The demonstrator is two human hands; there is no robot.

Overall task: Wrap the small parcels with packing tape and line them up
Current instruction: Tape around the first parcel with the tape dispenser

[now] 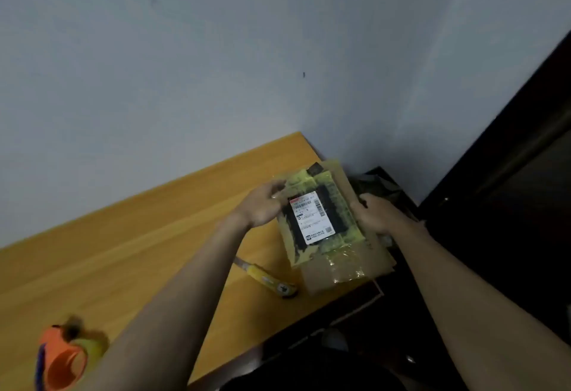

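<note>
A small parcel wrapped in yellowish tape with a white shipping label on its top sits at the right end of the wooden table. It rests on a flat brown cardboard parcel that is partly taped. My left hand grips the small parcel's left edge. Its right edge is held by my right hand. An orange tape dispenser with a roll of tape lies at the table's near left, blurred.
A yellow utility knife lies on the table just below the parcels. A grey wall runs behind the table. Dark furniture and a dark bag stand to the right of the table edge.
</note>
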